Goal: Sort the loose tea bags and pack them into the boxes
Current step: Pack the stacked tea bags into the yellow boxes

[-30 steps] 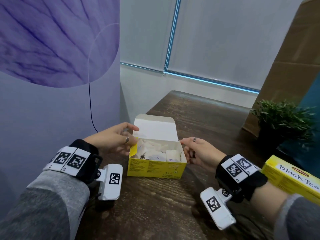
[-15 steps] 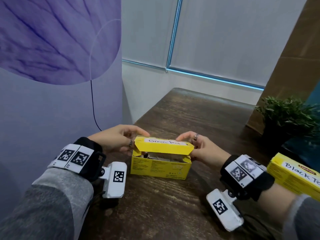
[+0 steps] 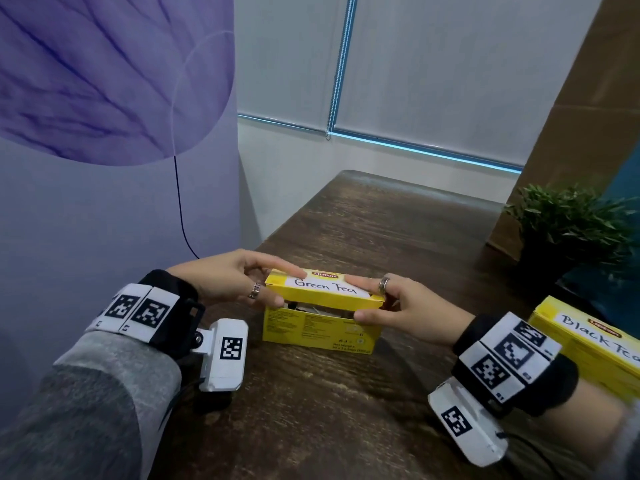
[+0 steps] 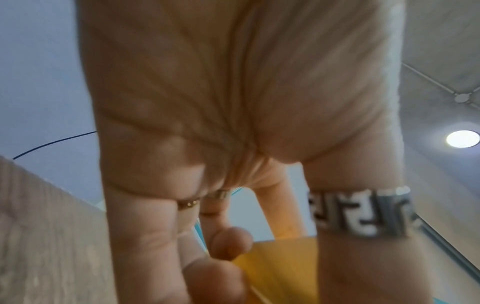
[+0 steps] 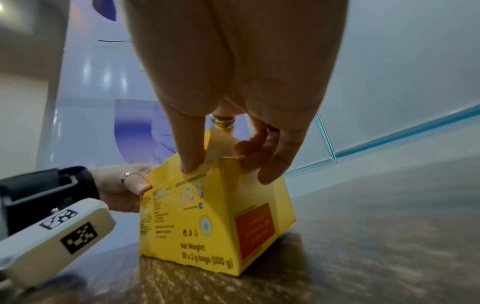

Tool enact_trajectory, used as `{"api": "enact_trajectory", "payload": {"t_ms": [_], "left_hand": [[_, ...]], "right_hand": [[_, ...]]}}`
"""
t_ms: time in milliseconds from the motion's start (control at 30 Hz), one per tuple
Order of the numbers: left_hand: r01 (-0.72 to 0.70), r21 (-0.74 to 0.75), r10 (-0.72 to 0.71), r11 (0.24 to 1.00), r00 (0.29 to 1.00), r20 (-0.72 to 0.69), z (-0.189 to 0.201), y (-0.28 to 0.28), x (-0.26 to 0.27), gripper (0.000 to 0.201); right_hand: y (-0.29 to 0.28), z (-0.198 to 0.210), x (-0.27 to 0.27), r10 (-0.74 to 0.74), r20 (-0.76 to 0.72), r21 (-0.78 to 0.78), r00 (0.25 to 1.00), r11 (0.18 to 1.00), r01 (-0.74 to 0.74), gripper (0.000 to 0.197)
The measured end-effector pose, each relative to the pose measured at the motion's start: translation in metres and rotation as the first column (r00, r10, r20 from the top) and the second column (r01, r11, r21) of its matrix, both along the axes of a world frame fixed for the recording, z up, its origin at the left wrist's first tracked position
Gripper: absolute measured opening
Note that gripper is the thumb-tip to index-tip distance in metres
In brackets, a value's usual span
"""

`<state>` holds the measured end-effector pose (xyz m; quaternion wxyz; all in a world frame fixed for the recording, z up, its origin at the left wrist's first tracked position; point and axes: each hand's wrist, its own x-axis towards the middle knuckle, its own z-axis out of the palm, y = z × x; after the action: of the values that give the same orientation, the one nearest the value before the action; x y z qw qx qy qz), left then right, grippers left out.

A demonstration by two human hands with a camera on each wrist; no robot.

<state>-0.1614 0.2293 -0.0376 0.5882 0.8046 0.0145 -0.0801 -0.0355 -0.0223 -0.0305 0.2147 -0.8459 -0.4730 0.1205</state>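
Note:
A yellow tea box (image 3: 318, 332) labelled "Green Tea" stands on the dark wooden table (image 3: 398, 230). Its lid (image 3: 325, 289) is folded nearly down, with a narrow dark gap under the front edge. My left hand (image 3: 277, 285) pinches the lid's left end, index finger on top and thumb beneath. My right hand (image 3: 360, 299) pinches the right end the same way; in the right wrist view its fingers (image 5: 192, 162) curl over the box (image 5: 215, 222) top. The left wrist view shows my left hand (image 4: 259, 257) over the yellow lid (image 4: 283, 267). No loose tea bags show.
A second yellow box (image 3: 588, 344) labelled "Black Tea" sits closed at the right, beside my right forearm. A small potted plant (image 3: 568, 226) stands at the back right. A purple wall (image 3: 104, 202) runs along the table's left edge.
The lid stood upright a second ago with white tea bags showing inside; both hands have folded it forward and down over the box, hiding the bags.

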Motion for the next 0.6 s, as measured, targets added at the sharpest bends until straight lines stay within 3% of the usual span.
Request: {"api": "enact_trajectory", "payload": {"t_ms": [100, 267, 400, 500, 600], "left_hand": [[0.012, 0.004, -0.012, 1.0, 1.0, -0.02, 0.002, 0.0, -0.002, 0.045], [0.047, 0.098, -0.042, 0.994, 0.997, -0.057, -0.002, 0.003, -0.001, 0.07], [0.044, 0.164, -0.033, 0.986, 0.997, -0.07, 0.0, 0.003, -0.001, 0.055], [0.032, 0.206, -0.021, 0.978, 0.998, -0.058, 0.002, 0.0, -0.001, 0.047], [-0.003, 0.278, 0.008, 0.96, 1.0, -0.016, 0.005, -0.006, 0.001, 0.043]], "right_hand": [[0.0, 0.003, -0.004, 0.025, 0.115, -0.142, 0.993, 0.99, -0.008, 0.059], [0.0, 0.001, -0.008, 0.079, 0.2, -0.227, 0.977, 0.973, -0.032, 0.059], [-0.002, 0.0, -0.014, 0.088, 0.216, -0.298, 0.972, 0.954, -0.02, 0.066], [-0.002, -0.003, -0.019, 0.106, 0.313, -0.333, 0.944, 0.943, 0.004, 0.065], [-0.003, -0.006, -0.022, 0.077, 0.371, -0.276, 0.925, 0.961, 0.031, 0.064]]}}
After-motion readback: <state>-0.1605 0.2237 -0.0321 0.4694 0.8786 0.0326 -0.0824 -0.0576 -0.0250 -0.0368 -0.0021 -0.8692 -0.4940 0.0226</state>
